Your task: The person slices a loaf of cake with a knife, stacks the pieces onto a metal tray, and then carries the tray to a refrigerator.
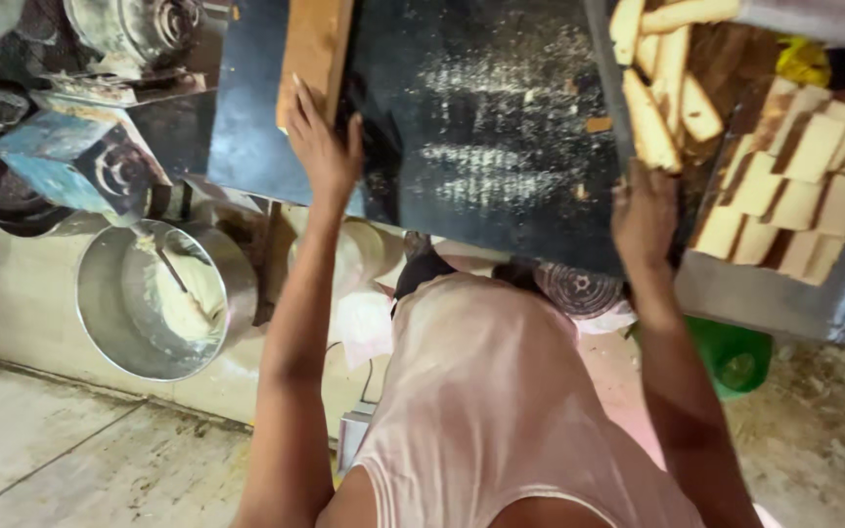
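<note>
The left hand (325, 147) lies open, fingers spread, against a brown wooden board (313, 54) on the dark, crumb-dusted desk (481, 127). The right hand (644, 213), loosely curled, touches pale rectangular biscuit slices (653, 122).

Wooden board (315, 54) on worktop (481, 127), biscuit tray (784, 293) right, bowl (163, 298) lower left

Left hand (325, 142) and right hand (644, 210) outstretched, open.

Left of the left hand (325, 147): a box-shaped carton (80, 161), blue with a dark face bearing a pale round emblem, resting tilted amid dark clutter. Beyond the right hand (643, 215), at upper right: a crumpled yellow wrapper (802, 61). No signs or screens are visible.
</note>
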